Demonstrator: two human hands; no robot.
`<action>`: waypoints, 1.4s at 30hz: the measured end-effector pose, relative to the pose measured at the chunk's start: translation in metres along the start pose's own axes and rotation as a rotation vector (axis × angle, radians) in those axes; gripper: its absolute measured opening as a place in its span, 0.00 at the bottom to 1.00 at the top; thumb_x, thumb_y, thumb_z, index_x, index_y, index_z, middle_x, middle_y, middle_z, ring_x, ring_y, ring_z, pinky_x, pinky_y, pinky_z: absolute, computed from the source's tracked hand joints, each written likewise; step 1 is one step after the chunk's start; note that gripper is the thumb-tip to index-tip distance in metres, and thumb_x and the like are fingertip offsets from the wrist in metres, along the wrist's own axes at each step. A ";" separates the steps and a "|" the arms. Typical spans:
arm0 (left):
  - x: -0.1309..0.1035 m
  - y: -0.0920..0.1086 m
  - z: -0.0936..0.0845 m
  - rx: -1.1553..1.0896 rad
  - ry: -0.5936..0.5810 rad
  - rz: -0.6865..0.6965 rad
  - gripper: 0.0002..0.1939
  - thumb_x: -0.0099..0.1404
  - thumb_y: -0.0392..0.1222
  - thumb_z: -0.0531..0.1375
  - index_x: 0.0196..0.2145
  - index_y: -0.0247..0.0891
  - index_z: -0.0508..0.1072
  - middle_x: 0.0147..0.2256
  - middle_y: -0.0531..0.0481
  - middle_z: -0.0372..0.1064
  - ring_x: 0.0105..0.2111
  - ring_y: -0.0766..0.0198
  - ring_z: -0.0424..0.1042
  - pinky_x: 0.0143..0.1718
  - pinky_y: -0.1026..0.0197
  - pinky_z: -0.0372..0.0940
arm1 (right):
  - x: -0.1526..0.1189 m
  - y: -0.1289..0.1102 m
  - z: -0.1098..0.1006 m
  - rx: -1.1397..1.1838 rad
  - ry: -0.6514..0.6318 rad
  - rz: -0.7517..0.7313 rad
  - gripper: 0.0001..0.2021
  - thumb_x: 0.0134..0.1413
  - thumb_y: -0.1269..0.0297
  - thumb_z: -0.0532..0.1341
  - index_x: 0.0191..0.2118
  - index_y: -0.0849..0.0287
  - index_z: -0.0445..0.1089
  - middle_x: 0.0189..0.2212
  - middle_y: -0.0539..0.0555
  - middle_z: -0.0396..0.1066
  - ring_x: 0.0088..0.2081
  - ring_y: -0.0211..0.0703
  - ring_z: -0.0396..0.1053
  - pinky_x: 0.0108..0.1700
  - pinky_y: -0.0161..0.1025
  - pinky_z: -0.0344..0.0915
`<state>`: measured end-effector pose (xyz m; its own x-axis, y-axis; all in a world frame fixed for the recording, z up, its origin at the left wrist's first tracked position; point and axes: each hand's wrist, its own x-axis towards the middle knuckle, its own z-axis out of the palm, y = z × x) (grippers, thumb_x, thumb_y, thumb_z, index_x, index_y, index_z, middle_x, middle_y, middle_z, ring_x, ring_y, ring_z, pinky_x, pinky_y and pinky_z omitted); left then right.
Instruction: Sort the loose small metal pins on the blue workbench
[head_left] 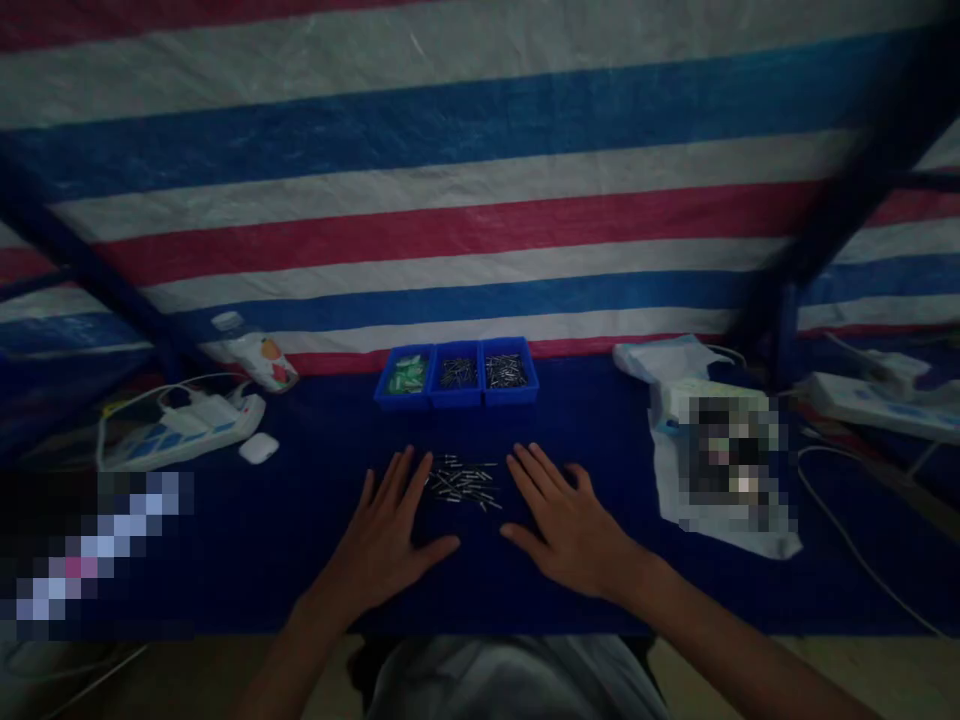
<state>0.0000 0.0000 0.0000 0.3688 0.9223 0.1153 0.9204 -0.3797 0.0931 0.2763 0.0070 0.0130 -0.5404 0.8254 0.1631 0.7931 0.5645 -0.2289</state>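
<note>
On the blue table, left hand and right hand lie flat and empty-palmed flanking a pile of metal pins, three blue bins behind, a power strip far left.

small metal pins, loose pile, flat on blue table

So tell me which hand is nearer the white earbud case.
Left. The left hand lies flat just left of the pile of metal pins, with the earbud case farther to its left; the right hand rests beyond the pins.
</note>
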 end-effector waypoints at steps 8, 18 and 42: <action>0.049 0.006 -0.002 -0.075 -0.073 0.134 0.48 0.65 0.66 0.51 0.70 0.39 0.34 0.69 0.36 0.39 0.68 0.43 0.41 0.65 0.34 0.38 | 0.052 -0.004 0.008 0.013 -0.039 -0.160 0.31 0.66 0.50 0.42 0.67 0.65 0.51 0.67 0.65 0.50 0.68 0.61 0.43 0.62 0.68 0.44; 0.075 -0.001 -0.008 -0.170 -0.159 0.210 0.52 0.62 0.66 0.55 0.70 0.38 0.32 0.69 0.37 0.36 0.68 0.46 0.38 0.66 0.39 0.35 | 0.083 0.007 -0.005 0.056 -0.009 -0.172 0.16 0.63 0.56 0.54 0.50 0.57 0.70 0.48 0.58 0.67 0.47 0.50 0.62 0.46 0.48 0.59; 0.085 -0.032 -0.037 -0.418 0.166 -0.073 0.17 0.67 0.47 0.55 0.49 0.39 0.74 0.37 0.49 0.75 0.33 0.60 0.72 0.39 0.57 0.67 | 0.098 0.027 -0.003 0.970 0.474 0.177 0.13 0.55 0.60 0.60 0.45 0.57 0.72 0.35 0.53 0.75 0.36 0.42 0.71 0.41 0.43 0.66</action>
<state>-0.0031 0.0880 0.0435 0.2481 0.9367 0.2472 0.7990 -0.3421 0.4945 0.2451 0.1032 0.0261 -0.1128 0.9268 0.3582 0.1776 0.3735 -0.9105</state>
